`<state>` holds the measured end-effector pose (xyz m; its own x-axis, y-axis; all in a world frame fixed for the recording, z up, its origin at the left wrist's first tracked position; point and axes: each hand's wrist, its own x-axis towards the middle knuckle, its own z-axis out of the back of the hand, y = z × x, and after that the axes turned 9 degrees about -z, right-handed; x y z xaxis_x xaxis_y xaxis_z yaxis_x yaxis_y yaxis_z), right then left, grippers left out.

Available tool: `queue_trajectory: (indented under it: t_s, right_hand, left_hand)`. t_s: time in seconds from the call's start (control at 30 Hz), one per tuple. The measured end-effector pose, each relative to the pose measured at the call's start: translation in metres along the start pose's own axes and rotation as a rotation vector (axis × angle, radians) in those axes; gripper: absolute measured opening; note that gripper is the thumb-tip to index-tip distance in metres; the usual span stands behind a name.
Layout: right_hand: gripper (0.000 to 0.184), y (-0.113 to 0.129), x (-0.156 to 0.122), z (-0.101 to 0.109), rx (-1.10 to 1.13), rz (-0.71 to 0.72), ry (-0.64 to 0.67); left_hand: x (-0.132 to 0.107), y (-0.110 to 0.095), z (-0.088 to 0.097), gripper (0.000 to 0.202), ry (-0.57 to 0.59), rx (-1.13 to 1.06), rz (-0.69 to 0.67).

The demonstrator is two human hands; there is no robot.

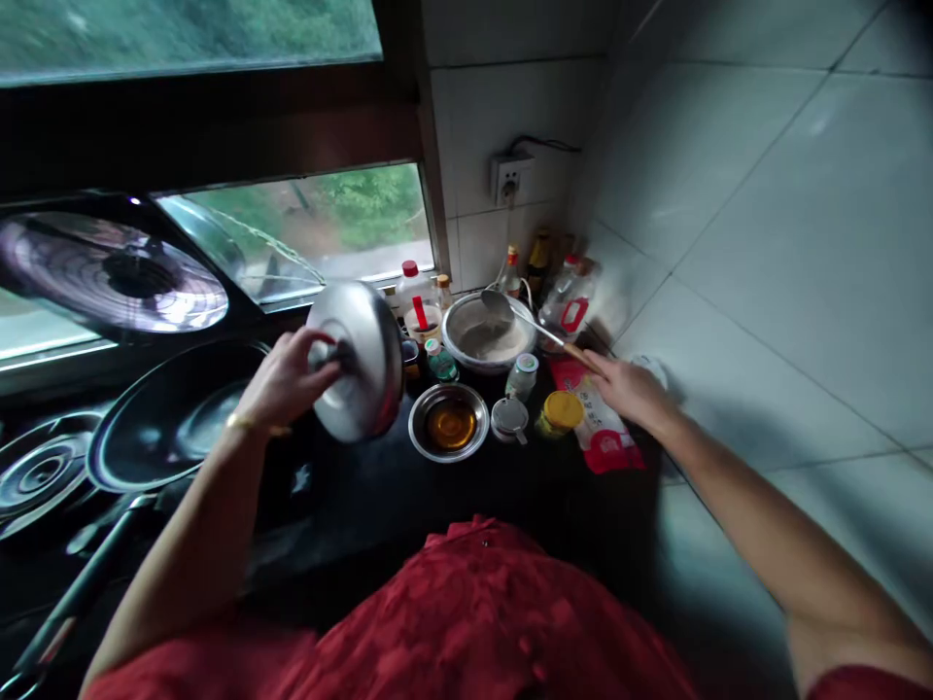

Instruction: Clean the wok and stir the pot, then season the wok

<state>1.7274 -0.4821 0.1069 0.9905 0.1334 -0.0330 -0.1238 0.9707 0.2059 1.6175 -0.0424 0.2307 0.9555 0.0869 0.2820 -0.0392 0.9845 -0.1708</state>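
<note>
My left hand [292,384] is closed on the knob of a round metal pot lid [357,365], which is tilted on edge above the dark counter. In my right hand [631,389] is the wooden handle of a metal ladle [500,306]. The ladle's bowl is over a round metal pot [481,335] at the back of the counter, with something pale inside it. Nearer to me, a small metal bowl [415,428] holds amber liquid. Below my right hand lies a red and white packet [608,442].
A black wok [146,428] is on the left, its long handle towards me. Several jars, including a yellow-lidded jar [560,413] and a glass jar [522,377], stand around the bowl. Bottles, one a red-capped plastic bottle [412,287], line the wall below a socket [510,180].
</note>
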Motion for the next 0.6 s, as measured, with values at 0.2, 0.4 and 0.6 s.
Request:
queue_trajectory:
  t_s: [0.2, 0.4, 0.6]
  right_hand:
    - [0.047, 0.041, 0.053, 0.022, -0.345, 0.141, 0.049]
    - [0.044, 0.068, 0.063, 0.023, -0.502, 0.103, 0.076]
    - [0.039, 0.074, 0.079, 0.017, -0.456, 0.018, 0.2]
  left_hand:
    - [-0.119, 0.053, -0.089, 0.039, 0.332, 0.044, 0.39]
    - [-0.152, 0.072, -0.143, 0.039, 0.404, -0.053, 0.487]
    - [-0.151, 0.086, -0.148, 0.038, 0.358, -0.108, 0.498]
